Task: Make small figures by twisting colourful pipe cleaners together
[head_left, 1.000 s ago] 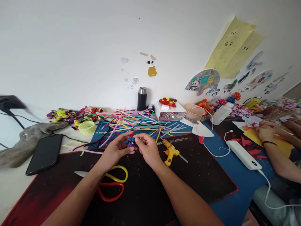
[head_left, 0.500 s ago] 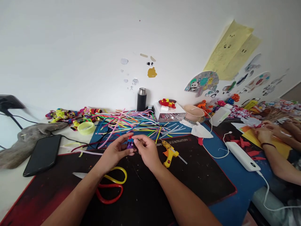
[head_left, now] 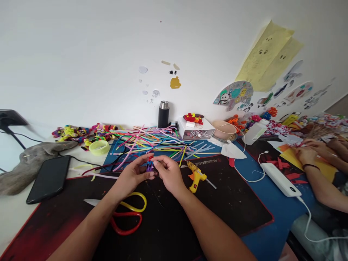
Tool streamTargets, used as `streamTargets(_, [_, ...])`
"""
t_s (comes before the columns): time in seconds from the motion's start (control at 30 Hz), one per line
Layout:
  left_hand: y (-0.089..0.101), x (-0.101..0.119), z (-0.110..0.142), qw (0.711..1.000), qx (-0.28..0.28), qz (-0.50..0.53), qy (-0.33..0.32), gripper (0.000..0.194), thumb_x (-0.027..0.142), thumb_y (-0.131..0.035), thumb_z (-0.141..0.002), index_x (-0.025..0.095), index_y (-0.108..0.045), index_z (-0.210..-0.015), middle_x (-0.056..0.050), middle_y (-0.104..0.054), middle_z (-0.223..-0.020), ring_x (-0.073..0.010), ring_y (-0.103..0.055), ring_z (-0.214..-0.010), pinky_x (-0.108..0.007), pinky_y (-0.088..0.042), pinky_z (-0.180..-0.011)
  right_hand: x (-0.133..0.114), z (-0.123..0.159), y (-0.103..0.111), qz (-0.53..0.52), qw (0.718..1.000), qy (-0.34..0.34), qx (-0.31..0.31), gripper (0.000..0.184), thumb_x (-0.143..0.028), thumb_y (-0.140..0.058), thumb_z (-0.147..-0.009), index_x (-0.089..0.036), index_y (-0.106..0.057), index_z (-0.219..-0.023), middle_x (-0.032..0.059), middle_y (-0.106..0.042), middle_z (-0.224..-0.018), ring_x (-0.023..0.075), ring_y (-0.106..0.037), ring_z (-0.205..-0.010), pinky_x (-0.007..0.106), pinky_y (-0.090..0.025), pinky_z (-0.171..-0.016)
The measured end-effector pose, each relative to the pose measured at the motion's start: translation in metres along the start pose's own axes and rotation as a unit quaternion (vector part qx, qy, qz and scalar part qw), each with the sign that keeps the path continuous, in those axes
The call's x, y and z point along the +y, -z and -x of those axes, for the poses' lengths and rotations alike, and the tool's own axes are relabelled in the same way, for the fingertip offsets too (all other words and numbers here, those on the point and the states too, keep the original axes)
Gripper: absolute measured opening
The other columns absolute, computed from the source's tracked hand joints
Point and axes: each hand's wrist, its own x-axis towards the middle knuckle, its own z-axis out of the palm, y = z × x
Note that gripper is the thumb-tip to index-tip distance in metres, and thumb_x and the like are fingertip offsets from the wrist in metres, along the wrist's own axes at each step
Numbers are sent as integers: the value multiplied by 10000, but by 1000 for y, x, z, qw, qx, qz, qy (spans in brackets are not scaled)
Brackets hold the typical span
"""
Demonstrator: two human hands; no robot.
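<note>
Between my two hands is a small pipe-cleaner figure (head_left: 150, 167), purple below, blue in the middle and red at the top. My left hand (head_left: 135, 170) has its fingers closed round the figure's left side, thumb along the bottom. From the right, my right hand (head_left: 169, 172) pinches the figure near its upper part; the fingers hide some of it. Scissors (head_left: 127, 214) with one yellow and one red handle lie under my left forearm on the black mat (head_left: 217, 210). To the right of my hands rests a yellow glue gun (head_left: 197, 176) with a glue stick in its back.
Many coloured pipe cleaners (head_left: 146, 139) are heaped behind my hands. A black bottle (head_left: 163, 115), a white box (head_left: 195, 127) and a bowl (head_left: 224, 129) stand near the wall. A phone (head_left: 49, 178) lies left, a white power bank (head_left: 280, 180) right. Another person's hands (head_left: 307, 154) work far right.
Both hands keep their hold on the figure and have barely moved. The view has shifted very slightly.
</note>
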Motion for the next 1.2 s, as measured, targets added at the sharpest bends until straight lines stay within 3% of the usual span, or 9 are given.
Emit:
streamTargets(0.13, [0,0,0,1000,-7,-9,1,727,251,-963,-740,247,-668,-1405,-109,-682,-1416,-209,-740,-963,-355,-655,-833,-4,1,0,0,1000,7,13,274,-466,-722,-890,-221,-779,-995,-45,-506,-622,127,-404,-522,263,-368,-497])
streamTargets(0.47, [5,-2,-2,1000,2,-7,-12,693,277,-958,-752,271,-677,-1386,-107,-627,-1519,-246,-776,-1013,-353,-669,-835,0,-1,2,-3,998,30,55,271,-457,-724,-919,-208,-774,-1013,-75,-403,-577,130,-370,-527,274,-324,-525])
streamTargets(0.73, [4,-3,-1,1000,-7,-1,-15,695,263,-956,-760,280,-673,-1395,-109,-571,-1585,-195,-774,-947,-336,-675,-838,0,-1,1,-13,998,25,55,256,-457,-735,-904,-214,-742,-984,-82,-406,-579,124,-363,-518,270,-327,-519])
streamTargets(1.2, [4,0,0,1000,5,-4,-6,732,290,-967,-747,261,-654,-1408,-122,-645,-1498,-225,-794,-940,-344,-692,-805,-9,1,1,-95,995,-9,25,483,-682,-742,-875,-244,-542,-834,-115,-376,-547,81,-296,-425,248,-225,-427])
